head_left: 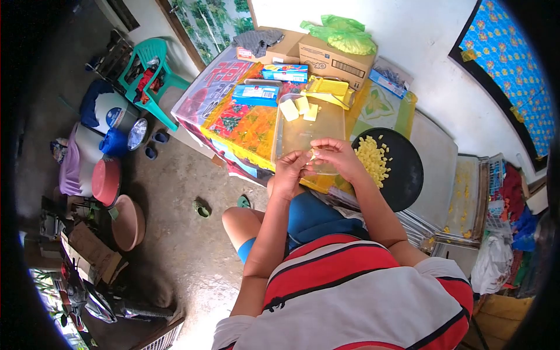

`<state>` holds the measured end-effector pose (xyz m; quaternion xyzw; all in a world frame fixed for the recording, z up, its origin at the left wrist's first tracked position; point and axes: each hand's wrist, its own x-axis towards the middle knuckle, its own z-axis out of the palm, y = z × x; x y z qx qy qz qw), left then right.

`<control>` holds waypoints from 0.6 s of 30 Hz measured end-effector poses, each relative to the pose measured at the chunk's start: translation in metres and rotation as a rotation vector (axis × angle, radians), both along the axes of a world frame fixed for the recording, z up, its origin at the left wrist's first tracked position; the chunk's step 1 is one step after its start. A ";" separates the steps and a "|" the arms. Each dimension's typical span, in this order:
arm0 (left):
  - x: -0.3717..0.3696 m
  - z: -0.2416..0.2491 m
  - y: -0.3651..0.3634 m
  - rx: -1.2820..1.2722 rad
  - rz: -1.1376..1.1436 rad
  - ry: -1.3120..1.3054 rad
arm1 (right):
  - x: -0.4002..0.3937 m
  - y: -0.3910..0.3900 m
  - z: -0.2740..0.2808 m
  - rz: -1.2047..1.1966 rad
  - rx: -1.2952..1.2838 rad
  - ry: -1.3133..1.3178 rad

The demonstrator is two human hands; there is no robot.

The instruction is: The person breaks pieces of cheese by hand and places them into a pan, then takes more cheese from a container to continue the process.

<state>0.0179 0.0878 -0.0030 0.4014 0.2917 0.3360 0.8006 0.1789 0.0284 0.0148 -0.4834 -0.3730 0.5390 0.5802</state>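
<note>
My left hand (291, 171) and my right hand (338, 156) meet over the near end of a clear plastic tray (297, 135). The fingers of both are pinched together around a small pale yellow piece (313, 154), mostly hidden by the fingertips. At the tray's far end lie several pale yellow blocks (301, 105) that look like cheese. A round black pan (406, 174) stands beside my right forearm. Many small pale yellow cubes (372, 161) are heaped on its left side.
Blue boxes (255, 94), a yellow slotted tray (328, 87) and a cardboard box (335, 61) stand farther back on the cloth-covered table (224, 111). Metal trays (434, 169) are stacked at the right. A green chair (153, 105) and basins (127, 223) stand at the left.
</note>
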 end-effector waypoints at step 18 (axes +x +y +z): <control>0.003 -0.007 -0.011 -0.177 0.034 -0.060 | 0.096 -0.012 -0.053 -0.348 0.008 -0.373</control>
